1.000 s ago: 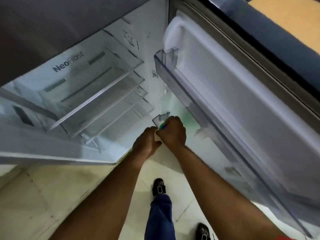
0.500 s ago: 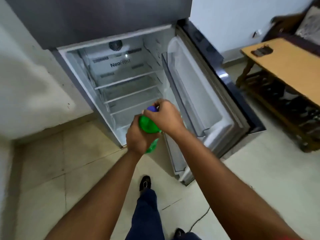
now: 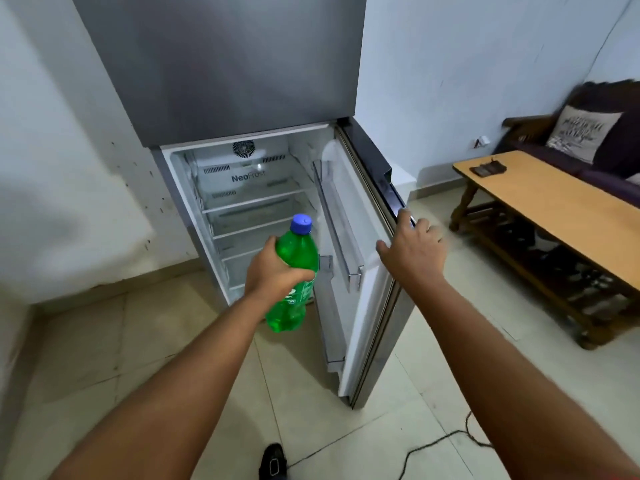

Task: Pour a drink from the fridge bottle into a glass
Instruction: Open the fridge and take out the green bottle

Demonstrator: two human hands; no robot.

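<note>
A green plastic bottle (image 3: 294, 271) with a blue cap is upright in front of the open fridge, and my left hand (image 3: 273, 271) is wrapped around its middle. My right hand (image 3: 412, 251) is spread open, its fingers resting on the outer edge of the open fridge door (image 3: 367, 271). The fridge (image 3: 242, 206) has its lower compartment open, showing bare glass shelves. No glass is in view.
A long wooden table (image 3: 554, 202) stands to the right with a small dark object (image 3: 488, 168) on it and a shelf below. A dark sofa with a cushion (image 3: 581, 133) is behind it. A black cable (image 3: 446, 441) lies on the tiled floor.
I have stepped back from the fridge. My right hand left the bottle's top and went right to the door edge. My left hand alone now holds the bottle.
</note>
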